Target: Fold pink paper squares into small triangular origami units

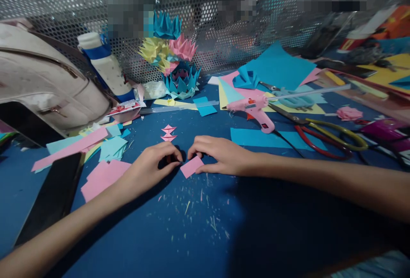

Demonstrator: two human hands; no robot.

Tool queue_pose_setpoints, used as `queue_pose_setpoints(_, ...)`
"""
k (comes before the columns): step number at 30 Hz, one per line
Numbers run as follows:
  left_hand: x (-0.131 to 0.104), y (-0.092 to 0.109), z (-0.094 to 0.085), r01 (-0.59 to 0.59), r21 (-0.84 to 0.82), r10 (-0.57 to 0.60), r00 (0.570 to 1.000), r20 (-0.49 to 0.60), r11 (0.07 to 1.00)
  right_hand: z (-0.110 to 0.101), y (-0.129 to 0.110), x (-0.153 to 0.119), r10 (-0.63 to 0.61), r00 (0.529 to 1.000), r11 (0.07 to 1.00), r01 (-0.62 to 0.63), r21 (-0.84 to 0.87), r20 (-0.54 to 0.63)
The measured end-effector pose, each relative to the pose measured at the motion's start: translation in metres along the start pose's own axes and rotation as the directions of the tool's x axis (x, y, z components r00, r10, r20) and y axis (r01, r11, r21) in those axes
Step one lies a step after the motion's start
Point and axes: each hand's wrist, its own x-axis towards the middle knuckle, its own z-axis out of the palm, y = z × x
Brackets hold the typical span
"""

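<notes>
while right hand [221, 155] pinches pink paper [191, 168], left hand [149, 161] curls.

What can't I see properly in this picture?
In the head view:
Pink paper: its underside is hidden by its own top.
Left hand: the gap is too small to tell whether its fingertips touch the pink paper.
Bag: one side is cut off by the left edge.
Glue gun: its label is too small to read.
Red-and-white thing: too blurred to name.
</notes>
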Motion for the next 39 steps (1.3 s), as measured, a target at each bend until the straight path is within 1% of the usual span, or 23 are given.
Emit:
queue_pose_setpoints(4,-0.001,-0.001,0.009,0.026,-0.044,-0.027,0.999,-0.028,0.999,-0.003,-0.006,-0.001,0.036,0.999,0.999,-0.035,0.036,-0.020)
queue_pose_setpoints(6,-0.002,0.000,0.012,0.045,-0.069,-0.047,0.998,-0.039,0.997,-0.004,-0.009,-0.002,0.024,0.999,0.998,-0.023,0.059,-0.025)
queue_pose_setpoints(9,-0.002,0.005,0.015,0.071,-0.116,-0.076,0.996,-0.042,0.991,-0.003,-0.011,-0.003,-0.045,0.998,0.996,0.048,0.072,-0.036)
queue_pose_setpoints(11,-0.003,0.010,0.017,0.098,-0.168,-0.103,0.994,-0.023,0.981,-0.003,-0.012,-0.004,-0.131,0.988,0.990,0.135,0.052,-0.076)
queue_pose_setpoints(13,-0.004,0.016,0.018,0.144,-0.242,-0.144,0.989,0.018,0.959,-0.003,-0.013,-0.006,-0.253,0.957,0.967,0.252,-0.027,-0.145)
queue_pose_setpoints(14,-0.005,0.018,0.018,0.171,-0.285,-0.165,0.985,0.043,0.943,-0.003,-0.013,-0.006,-0.324,0.929,0.945,0.310,-0.099,-0.180)
queue_pose_setpoints(16,-0.005,0.022,0.017,0.224,-0.369,-0.206,0.975,0.086,0.902,-0.003,-0.015,-0.008,-0.462,0.858,0.874,0.397,-0.279,-0.224)
queue_pose_setpoints(17,-0.004,0.023,0.016,0.246,-0.407,-0.226,0.969,0.098,0.880,-0.004,-0.015,-0.009,-0.514,0.826,0.833,0.416,-0.364,-0.232)
queue_pose_setpoints(18,-0.004,0.023,0.015,0.264,-0.441,-0.245,0.964,0.101,0.857,-0.004,-0.016,-0.010,-0.549,0.804,0.798,0.421,-0.431,-0.229)
queue_pose_setpoints(19,-0.003,0.023,0.014,0.278,-0.473,-0.265,0.959,0.096,0.836,-0.004,-0.016,-0.010,-0.566,0.795,0.773,0.420,-0.474,-0.218)
queue_pose_setpoints(20,-0.002,0.022,0.013,0.289,-0.501,-0.285,0.955,0.087,0.816,-0.004,-0.015,-0.011,-0.567,0.798,0.763,0.415,-0.495,-0.204)
queue_pose_setpoints(22,-0.001,0.021,0.011,0.300,-0.550,-0.320,0.945,0.061,0.780,-0.003,-0.014,-0.011,-0.534,0.827,0.780,0.400,-0.481,-0.177)
queue_pose_setpoints(24,-0.001,0.020,0.011,0.304,-0.587,-0.349,0.936,0.040,0.750,-0.003,-0.013,-0.011,-0.462,0.869,0.836,0.362,-0.412,-0.175)
queue_pose_setpoints(25,-0.001,0.019,0.011,0.304,-0.604,-0.360,0.932,0.030,0.737,-0.002,-0.013,-0.011,-0.407,0.893,0.876,0.323,-0.357,-0.190)
queue_pose_setpoints(27,-0.002,0.018,0.012,0.302,-0.633,-0.383,0.924,0.010,0.712,-0.001,-0.013,-0.010,-0.238,0.944,0.960,0.194,-0.202,-0.227)
queue_pose_setpoints(28,-0.002,0.018,0.013,0.300,-0.647,-0.394,0.919,0.000,0.701,-0.001,-0.014,-0.009,-0.126,0.962,0.989,0.102,-0.110,-0.242)
queue_pose_setpoints(29,-0.003,0.018,0.014,0.298,-0.659,-0.405,0.914,-0.011,0.691,0.000,-0.014,-0.009,-0.007,0.970,1.000,0.003,-0.015,-0.241)
queue_pose_setpoints(31,-0.004,0.019,0.014,0.297,-0.677,-0.425,0.905,-0.026,0.674,0.000,-0.014,-0.007,0.185,0.960,0.975,-0.153,0.161,-0.209)
queue_pose_setpoints(32,-0.004,0.019,0.015,0.297,-0.682,-0.432,0.901,-0.031,0.668,0.000,-0.013,-0.006,0.239,0.952,0.952,-0.191,0.237,-0.191)
queue_pose_setpoints(33,-0.004,0.020,0.015,0.298,-0.685,-0.436,0.899,-0.032,0.665,0.000,-0.013,-0.005,0.264,0.950,0.930,-0.204,0.307,-0.168)
queue_pose_setpoints(35,-0.003,0.021,0.015,0.301,-0.685,-0.438,0.898,-0.030,0.664,0.000,-0.012,-0.003,0.269,0.954,0.887,-0.193,0.421,-0.130)
queue_pose_setpoints(39,-0.002,0.022,0.016,0.306,-0.657,-0.422,0.906,-0.021,0.689,-0.001,-0.013,-0.001,0.296,0.951,0.796,-0.196,0.573,-0.086)
